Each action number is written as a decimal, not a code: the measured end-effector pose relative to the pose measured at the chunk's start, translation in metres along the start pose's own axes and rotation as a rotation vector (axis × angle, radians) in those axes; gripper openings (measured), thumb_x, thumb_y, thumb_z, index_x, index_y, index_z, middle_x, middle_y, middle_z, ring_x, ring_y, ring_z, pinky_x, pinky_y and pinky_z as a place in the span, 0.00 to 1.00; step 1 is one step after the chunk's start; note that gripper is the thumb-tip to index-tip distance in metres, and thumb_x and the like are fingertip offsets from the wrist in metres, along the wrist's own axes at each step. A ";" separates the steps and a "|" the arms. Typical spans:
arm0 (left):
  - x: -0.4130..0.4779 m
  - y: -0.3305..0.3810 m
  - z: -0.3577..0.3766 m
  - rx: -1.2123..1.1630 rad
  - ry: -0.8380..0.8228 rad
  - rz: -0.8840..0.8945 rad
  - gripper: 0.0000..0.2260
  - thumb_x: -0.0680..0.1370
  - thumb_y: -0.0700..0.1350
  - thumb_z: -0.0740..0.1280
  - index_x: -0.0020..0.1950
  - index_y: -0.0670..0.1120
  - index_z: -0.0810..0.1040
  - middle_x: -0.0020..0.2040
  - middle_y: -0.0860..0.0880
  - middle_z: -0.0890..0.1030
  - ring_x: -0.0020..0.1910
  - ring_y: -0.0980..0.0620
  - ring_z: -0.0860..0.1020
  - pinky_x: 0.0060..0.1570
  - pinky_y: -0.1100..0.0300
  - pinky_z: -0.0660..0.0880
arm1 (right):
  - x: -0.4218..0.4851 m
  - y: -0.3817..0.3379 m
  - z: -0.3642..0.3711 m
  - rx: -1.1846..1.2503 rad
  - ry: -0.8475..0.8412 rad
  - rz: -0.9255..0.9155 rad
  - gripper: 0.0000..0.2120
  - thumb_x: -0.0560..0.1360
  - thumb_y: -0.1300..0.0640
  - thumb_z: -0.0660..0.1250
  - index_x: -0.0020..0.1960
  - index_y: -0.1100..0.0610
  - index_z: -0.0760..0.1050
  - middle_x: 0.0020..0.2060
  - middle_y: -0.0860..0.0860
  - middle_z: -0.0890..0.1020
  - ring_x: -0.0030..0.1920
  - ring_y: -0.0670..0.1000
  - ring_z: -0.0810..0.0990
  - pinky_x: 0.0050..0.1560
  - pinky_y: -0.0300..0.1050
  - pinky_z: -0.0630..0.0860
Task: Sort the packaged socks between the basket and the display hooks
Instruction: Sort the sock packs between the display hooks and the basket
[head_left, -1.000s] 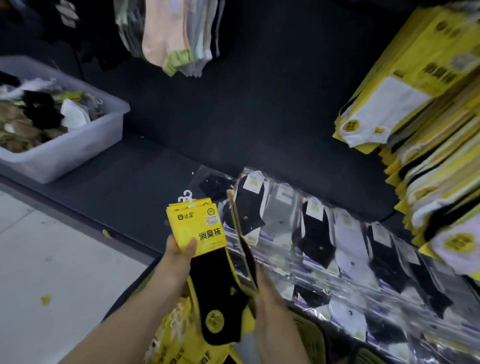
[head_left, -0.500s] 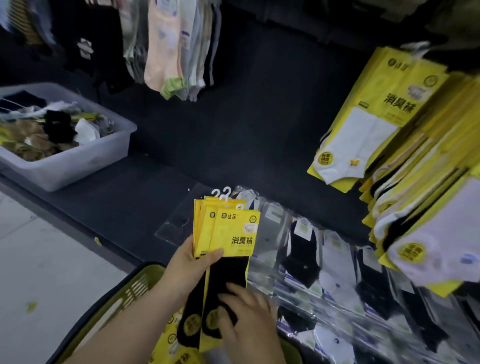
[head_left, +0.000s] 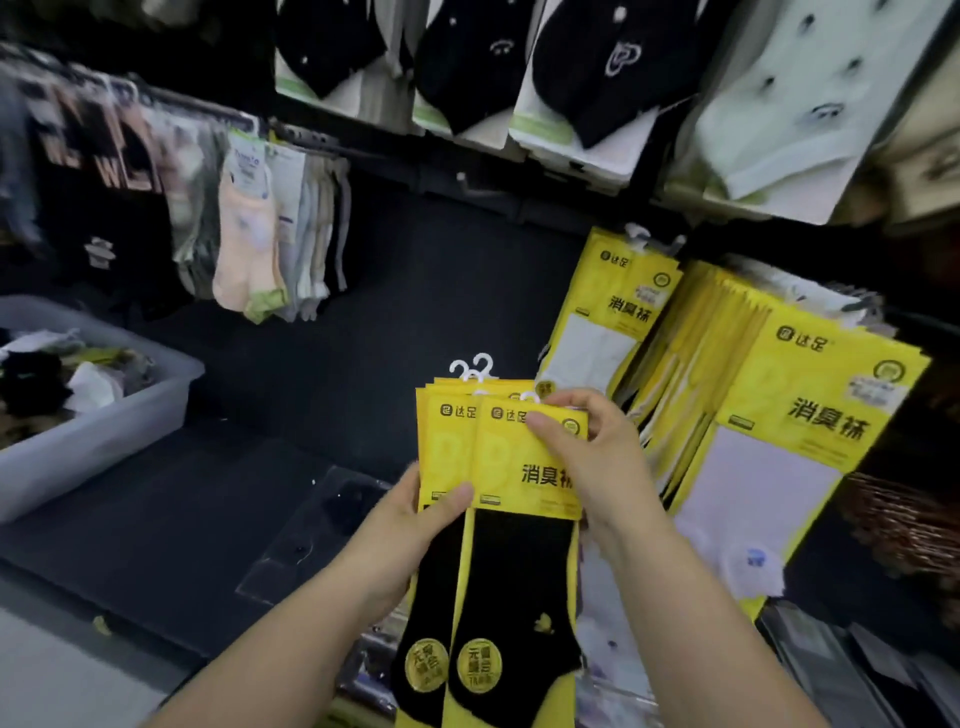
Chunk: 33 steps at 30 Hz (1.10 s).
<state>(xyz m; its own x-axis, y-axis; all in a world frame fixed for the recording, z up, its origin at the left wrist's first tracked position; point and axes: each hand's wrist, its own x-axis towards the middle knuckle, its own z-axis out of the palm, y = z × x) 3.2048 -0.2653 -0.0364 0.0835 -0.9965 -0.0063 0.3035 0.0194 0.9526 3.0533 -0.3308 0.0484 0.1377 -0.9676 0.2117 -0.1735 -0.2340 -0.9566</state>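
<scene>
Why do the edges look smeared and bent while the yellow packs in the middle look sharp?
Head view: the yellow sock packs gripped by the left hand and right hand are sharp; the hanging socks upper left are motion-blurred; the wide-angle lens bows the edges.

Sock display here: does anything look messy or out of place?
Mostly tidy. The grey tub on the left holds a loose jumble of socks, unlike the neatly hung packs. A small yellow scrap lies on the floor near it. The held yellow packs look undamaged.
</scene>
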 end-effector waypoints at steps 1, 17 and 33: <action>0.002 0.005 0.002 -0.026 -0.017 0.003 0.24 0.67 0.53 0.71 0.62 0.51 0.75 0.54 0.50 0.84 0.53 0.51 0.83 0.50 0.57 0.79 | 0.004 -0.009 -0.006 0.000 -0.011 0.007 0.09 0.69 0.58 0.74 0.46 0.47 0.79 0.49 0.52 0.83 0.41 0.49 0.84 0.41 0.49 0.82; 0.032 0.058 -0.014 0.278 0.144 0.203 0.12 0.77 0.47 0.68 0.59 0.56 0.75 0.52 0.54 0.85 0.52 0.53 0.83 0.59 0.48 0.76 | 0.073 -0.086 -0.035 -0.015 0.569 -0.340 0.08 0.79 0.59 0.60 0.45 0.54 0.77 0.32 0.45 0.74 0.32 0.47 0.71 0.36 0.43 0.68; 0.029 0.065 0.002 0.020 0.006 0.132 0.15 0.74 0.48 0.70 0.61 0.51 0.76 0.53 0.50 0.85 0.52 0.50 0.83 0.52 0.53 0.78 | 0.035 -0.058 -0.017 -0.093 0.371 -0.276 0.13 0.78 0.53 0.62 0.62 0.47 0.66 0.62 0.47 0.71 0.59 0.45 0.73 0.58 0.41 0.69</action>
<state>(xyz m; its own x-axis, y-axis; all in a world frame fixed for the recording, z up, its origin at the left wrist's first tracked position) 3.2248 -0.2926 0.0259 0.1274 -0.9849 0.1175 0.2706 0.1485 0.9512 3.0517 -0.3528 0.1147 -0.1637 -0.8327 0.5289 -0.2682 -0.4784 -0.8362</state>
